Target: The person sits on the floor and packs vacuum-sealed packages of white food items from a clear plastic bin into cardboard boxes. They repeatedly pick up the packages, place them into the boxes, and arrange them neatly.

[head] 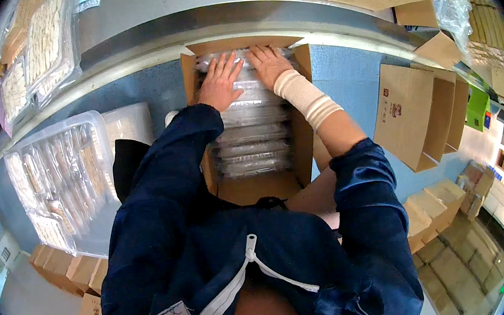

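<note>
An open cardboard box (306, 156) stands in front of me, between my arms. Several clear plastic packets (253, 131) lie in it in a row, leaving bare cardboard at the end near my body. My left hand (221, 82) rests on the packets at the far end, fingers spread. Beside it my right hand (268, 64), with a beige sleeve on the wrist, presses flat on the same far packets, its fingers close together. Neither hand is closed around a packet. What the packets hold is hard to tell through the shiny film.
A translucent plastic bin (102, 128) of bagged pale sticks is at left. Clear trays (46, 45) of similar packs lie at upper left. Open cardboard boxes (403, 112) stand at right, and closed cartons (435, 206) at lower right. A metal ledge (163, 32) runs beyond the box.
</note>
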A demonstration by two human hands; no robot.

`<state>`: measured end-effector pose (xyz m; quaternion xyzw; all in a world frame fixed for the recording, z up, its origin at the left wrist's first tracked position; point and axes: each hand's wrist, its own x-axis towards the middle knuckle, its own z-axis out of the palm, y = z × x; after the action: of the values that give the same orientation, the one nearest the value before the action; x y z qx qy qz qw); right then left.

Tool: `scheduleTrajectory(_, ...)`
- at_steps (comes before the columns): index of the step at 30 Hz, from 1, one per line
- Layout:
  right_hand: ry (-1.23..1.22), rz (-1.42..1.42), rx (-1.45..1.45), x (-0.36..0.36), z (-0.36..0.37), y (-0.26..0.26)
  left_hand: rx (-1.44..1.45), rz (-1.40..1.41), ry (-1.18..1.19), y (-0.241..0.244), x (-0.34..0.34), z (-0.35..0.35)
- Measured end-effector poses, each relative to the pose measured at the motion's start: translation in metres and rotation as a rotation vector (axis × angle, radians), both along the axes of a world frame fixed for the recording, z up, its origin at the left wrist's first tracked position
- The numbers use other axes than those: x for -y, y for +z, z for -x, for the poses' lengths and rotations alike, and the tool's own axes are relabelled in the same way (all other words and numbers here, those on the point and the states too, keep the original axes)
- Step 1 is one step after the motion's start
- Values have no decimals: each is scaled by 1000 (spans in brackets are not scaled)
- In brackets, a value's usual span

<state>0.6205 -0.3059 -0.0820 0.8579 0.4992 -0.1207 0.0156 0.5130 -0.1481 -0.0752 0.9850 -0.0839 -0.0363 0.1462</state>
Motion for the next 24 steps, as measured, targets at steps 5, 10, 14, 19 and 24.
scheduleTrajectory(5, -143, 116, -25, 9, 26, 8, -17, 15, 0, -10, -2, -6)
scheduleTrajectory(10, -123, 179, -22, 1, 24, -10, -41, -25, -15, -35, -6, -9)
scheduleTrajectory(14, -73, 210, -169, -4, 24, 23, -74, -67, -25, -41, -9, -12)
scheduleTrajectory(19, -223, 314, -423, 26, 61, -52, -63, -59, -33, -35, -4, -12)
scheduleTrajectory(24, -148, 303, -258, 23, 75, -60, -68, -100, -10, -41, -5, -10)
